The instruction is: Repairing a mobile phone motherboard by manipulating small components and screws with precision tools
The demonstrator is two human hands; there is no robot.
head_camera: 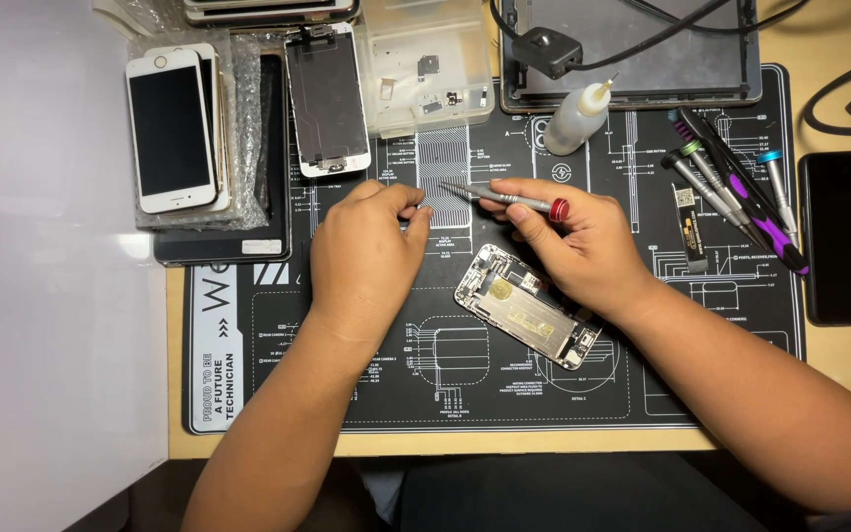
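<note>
Viewed from above a desk (819, 394) covered by a black repair mat (544, 394). Right hand (583, 246), fingers clamped on a slim grey screwdriver with a red cap (509, 197); long axis nearly level across the view, red cap at the knuckles, tip pointing away toward the left hand (361, 256). Left fingers (408, 202) pinched together just beyond that tip; whether a tiny part sat between them could not be told. Just below the right fingers, an opened phone body (527, 305), screen already removed, inner boards and metal shields exposed, lying diagonally with one end up toward the left fingers and the other down toward the right wrist. Judged partway through disassembly: display off, internals mostly in place. Above the left fingers, a detached screen panel (325, 103) and a clear parts box (425, 64); farther left, a stack of white phones (174, 128). Above the right fingers, a small squeeze bottle (575, 116); to the right, a row of spare screwdrivers (741, 187) and a dark phone (847, 236).
</note>
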